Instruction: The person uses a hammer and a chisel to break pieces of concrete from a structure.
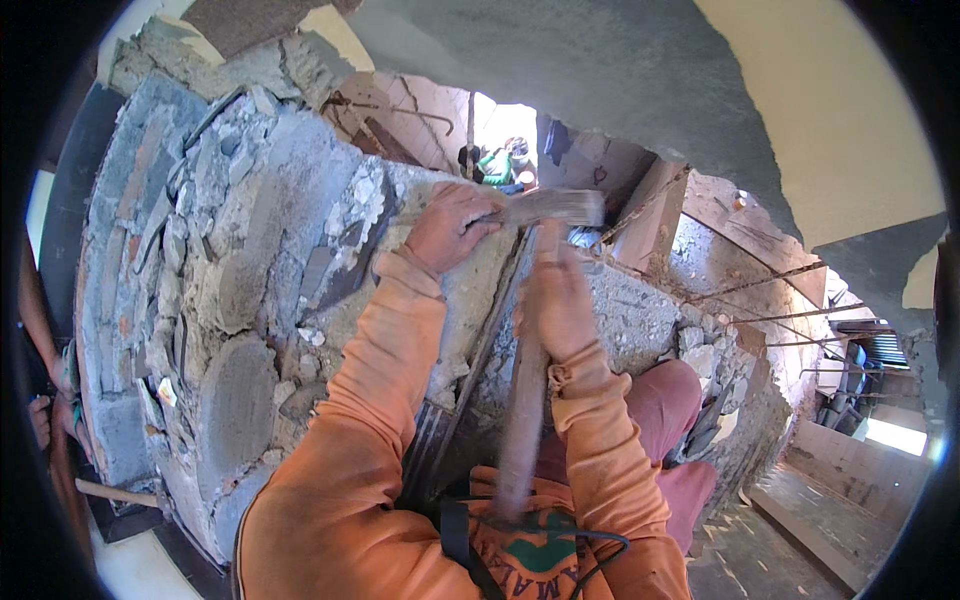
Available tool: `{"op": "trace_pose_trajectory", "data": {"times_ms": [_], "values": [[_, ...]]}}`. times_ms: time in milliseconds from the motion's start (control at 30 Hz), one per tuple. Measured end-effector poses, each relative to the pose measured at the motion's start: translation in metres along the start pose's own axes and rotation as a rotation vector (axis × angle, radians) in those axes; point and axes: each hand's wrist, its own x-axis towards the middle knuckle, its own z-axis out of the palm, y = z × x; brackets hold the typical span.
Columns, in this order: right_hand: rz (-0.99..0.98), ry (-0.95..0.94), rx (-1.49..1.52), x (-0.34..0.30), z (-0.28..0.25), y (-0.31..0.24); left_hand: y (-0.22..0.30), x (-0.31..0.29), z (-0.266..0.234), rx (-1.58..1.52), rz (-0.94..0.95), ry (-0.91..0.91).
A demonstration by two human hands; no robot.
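A hammer (528, 390) is clasped around its long handle by the right hand (558, 305), its head held over broken concrete (625, 300). The left hand (452, 228) is curled just beside the head; whether anything is held in that grip cannot be told. Farther off, a person in green (495, 168) is seen.

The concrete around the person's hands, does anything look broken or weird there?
Yes, the concrete is badly broken. Its surface is crumbled, with rubble on the picture's left, and rusty-looking bars stretch bare across the right, odd because such bars usually stay hidden inside.
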Motion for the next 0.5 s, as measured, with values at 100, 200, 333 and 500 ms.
{"op": "trace_pose_trajectory", "data": {"times_ms": [100, 200, 333, 500], "values": [[0.205, -0.137, 0.158, 0.003, -0.01, -0.029, -0.004, 0.004, -0.005, 0.008, -0.022, -0.027], [0.065, 0.004, 0.276, -0.01, -0.014, -0.029, -0.002, 0.0, -0.01, 0.021, -0.004, 0.025], [0.153, 0.041, 0.214, -0.001, -0.016, 0.002, 0.008, 0.008, -0.004, -0.037, -0.02, -0.005], [0.277, -0.07, 0.173, -0.024, -0.03, 0.001, -0.003, -0.009, -0.005, -0.046, -0.052, -0.008]]}}
